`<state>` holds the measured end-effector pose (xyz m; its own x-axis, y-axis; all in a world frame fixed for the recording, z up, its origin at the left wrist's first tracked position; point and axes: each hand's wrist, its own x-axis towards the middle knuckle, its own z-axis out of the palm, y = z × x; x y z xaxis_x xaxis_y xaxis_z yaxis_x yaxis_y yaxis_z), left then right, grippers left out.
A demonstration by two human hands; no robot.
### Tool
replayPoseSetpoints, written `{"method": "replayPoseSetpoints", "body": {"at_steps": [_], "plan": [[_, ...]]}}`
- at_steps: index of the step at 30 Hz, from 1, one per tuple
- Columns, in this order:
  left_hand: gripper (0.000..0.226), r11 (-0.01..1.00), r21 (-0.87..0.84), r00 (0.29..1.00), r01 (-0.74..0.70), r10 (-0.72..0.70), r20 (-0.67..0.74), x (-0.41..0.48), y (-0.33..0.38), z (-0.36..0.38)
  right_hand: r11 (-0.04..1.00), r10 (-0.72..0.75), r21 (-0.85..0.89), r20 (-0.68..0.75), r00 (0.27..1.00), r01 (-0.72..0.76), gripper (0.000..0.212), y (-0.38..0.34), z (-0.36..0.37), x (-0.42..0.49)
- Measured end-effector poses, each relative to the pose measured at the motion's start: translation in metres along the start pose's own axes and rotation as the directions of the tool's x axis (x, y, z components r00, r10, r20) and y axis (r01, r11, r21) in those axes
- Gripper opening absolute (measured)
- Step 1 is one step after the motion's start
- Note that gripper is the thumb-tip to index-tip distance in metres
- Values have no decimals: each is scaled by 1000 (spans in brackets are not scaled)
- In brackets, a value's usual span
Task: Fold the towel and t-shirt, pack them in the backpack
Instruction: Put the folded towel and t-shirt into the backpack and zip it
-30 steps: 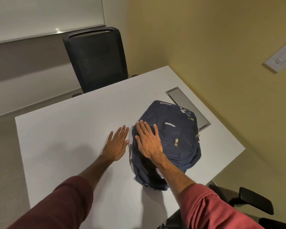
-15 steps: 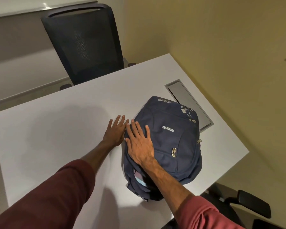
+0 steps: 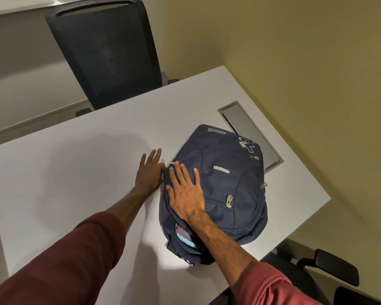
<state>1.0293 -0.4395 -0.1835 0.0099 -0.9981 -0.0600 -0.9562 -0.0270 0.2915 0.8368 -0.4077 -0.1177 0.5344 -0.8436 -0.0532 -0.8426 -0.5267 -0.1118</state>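
A navy backpack (image 3: 227, 186) lies flat on the white table (image 3: 75, 172), its front pockets facing up. Its main compartment gapes at the near left side, where a bit of pink and light blue cloth (image 3: 184, 236) shows inside. My right hand (image 3: 186, 193) lies flat on the bag's left part with fingers straight and spread. My left hand (image 3: 149, 172) rests flat on the table right beside the bag's left edge, fingers straight. No towel or t-shirt lies out on the table.
A dark mesh office chair (image 3: 106, 51) stands behind the table's far edge. A grey cable hatch (image 3: 249, 133) is set into the table just beyond the bag. A black chair armrest (image 3: 337, 269) sits at the near right. A yellow wall runs along the right.
The camera has tipped downward, so the table fills more of the view. Both hands stay flat in nearly the same places, and the bag's open side now shows cloth inside.
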Motion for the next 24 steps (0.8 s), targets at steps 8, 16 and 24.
{"method": "replayPoseSetpoints", "body": {"at_steps": [8, 16, 24], "plan": [[33, 994, 95, 993, -45, 55, -105, -25, 2, -19, 1000, 0, 11, 58, 998, -1, 89, -4, -15, -15], [16, 989, 114, 971, -89, 112, -210, -49, 4, -21, 994, 25, -105, 199, 980, -4, 87, -15, -5, -41], [16, 986, 124, 963, -116, 142, -231, -78, 4, -23, 998, 42, -50, 216, 976, -31, 67, -28, -6, -32]]}}
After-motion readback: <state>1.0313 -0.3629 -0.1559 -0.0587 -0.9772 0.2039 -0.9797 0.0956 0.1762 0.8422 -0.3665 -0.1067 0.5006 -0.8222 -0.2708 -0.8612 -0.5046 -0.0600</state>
